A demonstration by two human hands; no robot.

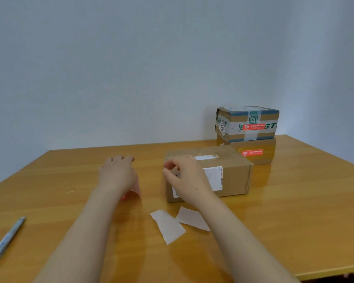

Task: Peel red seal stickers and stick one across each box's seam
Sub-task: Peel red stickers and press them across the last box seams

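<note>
A plain brown box [231, 176] with white labels lies mid-table. My right hand [184, 178] hovers in front of its left end, thumb and forefinger curled toward each other with a gap and nothing visible between them. My left hand [118, 174] is palm-down to the left of the box. A blurred bit of red sticker [125, 196] shows under its palm, seemingly held by the thumb. At the back right two boxes are stacked. The taped top box [233, 117] carries a red seal sticker [253, 126]. The lower box [262, 158] carries another red seal sticker [252, 153].
Two white backing scraps [169, 226] [192, 218] lie on the wooden table [294, 221] between my forearms. A light blue pen [6, 240] rests near the left edge. The table's front right edge is close to my right elbow. A pale wall stands behind.
</note>
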